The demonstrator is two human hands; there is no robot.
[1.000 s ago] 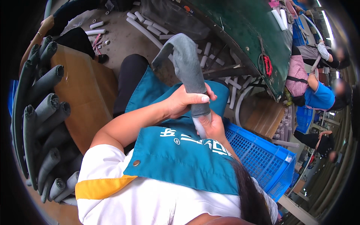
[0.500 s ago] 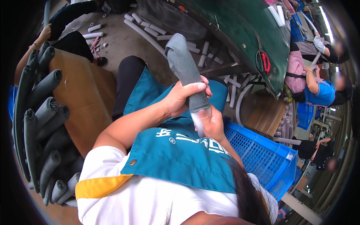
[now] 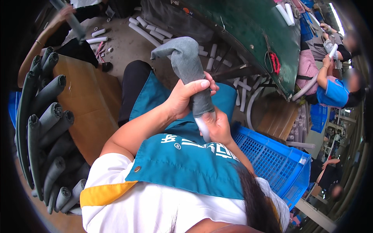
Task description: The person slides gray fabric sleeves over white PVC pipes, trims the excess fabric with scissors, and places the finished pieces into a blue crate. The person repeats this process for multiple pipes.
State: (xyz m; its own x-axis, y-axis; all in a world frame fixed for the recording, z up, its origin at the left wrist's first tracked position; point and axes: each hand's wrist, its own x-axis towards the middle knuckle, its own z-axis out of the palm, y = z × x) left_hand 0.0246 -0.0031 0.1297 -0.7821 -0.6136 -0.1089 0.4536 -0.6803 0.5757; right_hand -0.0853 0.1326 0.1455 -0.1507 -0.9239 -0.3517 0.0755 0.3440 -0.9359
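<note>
A white foam tube (image 3: 203,131) stands in front of my chest, partly inside a grey fabric sleeve (image 3: 185,58). The sleeve's loose upper end is bent over and droops to the left. My left hand (image 3: 185,96) is closed round the sleeve at mid-length, thumb across its front. Just below, my right hand (image 3: 220,126) grips the tube's lower part, with the thumb at the sleeve's bottom edge. How far the tube reaches inside the fabric is hidden.
To the left, several grey-covered tubes (image 3: 54,116) stand beside a brown cardboard box (image 3: 87,101). A blue crate (image 3: 268,163) is at my right. Red-handled scissors (image 3: 275,63) lie on the green table (image 3: 241,23). White tube pieces (image 3: 145,33) litter the floor. Co-workers handle tubes at both sides.
The sleeve's top end has flopped over to the left; before, it stood nearly straight. Both hands keep their hold, almost in place. The co-worker at far left has raised a grey tube.
</note>
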